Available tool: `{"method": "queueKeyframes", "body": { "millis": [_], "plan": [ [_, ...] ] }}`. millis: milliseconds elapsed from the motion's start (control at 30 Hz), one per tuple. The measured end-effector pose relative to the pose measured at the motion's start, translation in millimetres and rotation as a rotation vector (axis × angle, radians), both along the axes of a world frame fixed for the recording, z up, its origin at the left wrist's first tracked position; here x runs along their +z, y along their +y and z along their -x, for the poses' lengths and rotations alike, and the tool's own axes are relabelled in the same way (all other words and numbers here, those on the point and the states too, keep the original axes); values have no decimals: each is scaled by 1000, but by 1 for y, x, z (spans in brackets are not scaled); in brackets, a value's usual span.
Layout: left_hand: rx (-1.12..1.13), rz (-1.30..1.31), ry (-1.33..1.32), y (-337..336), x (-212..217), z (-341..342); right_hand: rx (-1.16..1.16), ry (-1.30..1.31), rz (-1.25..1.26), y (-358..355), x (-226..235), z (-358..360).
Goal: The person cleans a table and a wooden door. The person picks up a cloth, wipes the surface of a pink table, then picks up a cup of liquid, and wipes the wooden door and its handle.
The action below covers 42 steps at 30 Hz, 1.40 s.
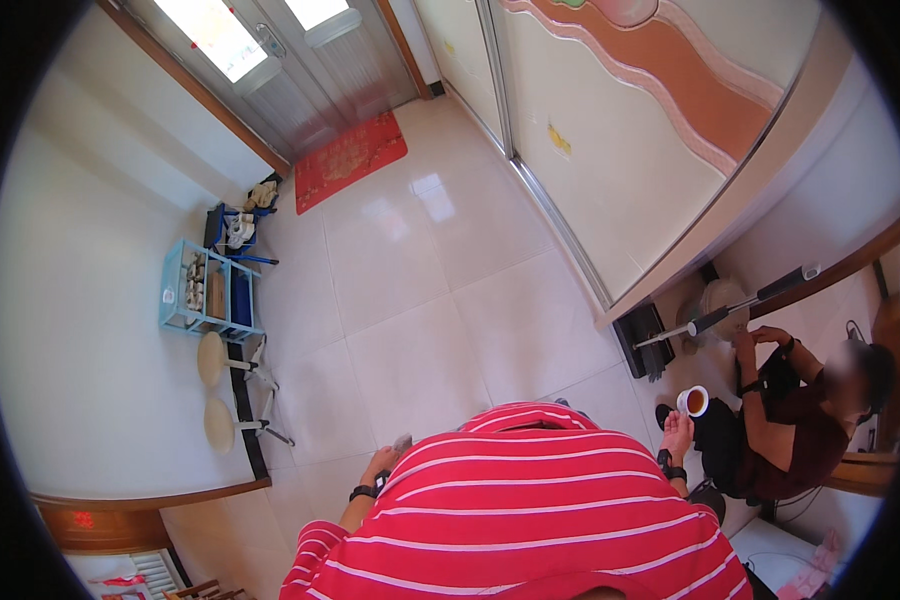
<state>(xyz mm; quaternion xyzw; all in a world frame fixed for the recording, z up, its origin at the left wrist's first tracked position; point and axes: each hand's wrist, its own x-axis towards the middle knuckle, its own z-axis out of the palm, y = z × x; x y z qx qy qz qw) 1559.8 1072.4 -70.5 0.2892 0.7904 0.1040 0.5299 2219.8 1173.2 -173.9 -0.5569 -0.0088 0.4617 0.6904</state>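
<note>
My right hand (pixel 677 436) is raised at my right side and holds a white cup (pixel 694 401) with brown liquid in it. A black band is on that wrist. My left hand (pixel 379 464) hangs low by my left side, also with a black wristband. A small grey thing (pixel 402 442) shows at its fingertips, and I cannot tell whether the hand grips it. My red-and-white striped shirt (pixel 530 510) hides most of both arms.
A person sits at the right (pixel 790 430), holding a long grey pole (pixel 730 308) close to my cup. A black brush-like thing (pixel 646 342) leans by the sliding wardrobe (pixel 610 150). Two round stools (pixel 213 360) and a blue rack (pixel 205 292) line the left wall. A red mat (pixel 350 158) lies at the door.
</note>
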Motion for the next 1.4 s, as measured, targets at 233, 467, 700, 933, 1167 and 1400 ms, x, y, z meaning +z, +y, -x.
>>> {"method": "queueKeyframes", "body": {
  "millis": [233, 467, 700, 933, 1167, 1400],
  "plan": [
    [3, 0, 2, -6, 0, 5, -36, -16, -39, 0, 13, 8],
    [1, 8, -8, -7, -1, 6, -37, -24, -13, 1, 19, 9],
    [1, 12, -13, -10, -2, 9, -9, -107, 9, 1, 17, 10],
    [-5, 9, -38, -1, -8, 3, 25, -103, -21, -1, 8, 1],
    [59, -10, -69, -15, -9, 0, 35, -52, 17, 9, 20, 13],
    [312, -88, -252, -5, 18, -30, 65, 69, -43, 18, -44, -35]
  ]
}}
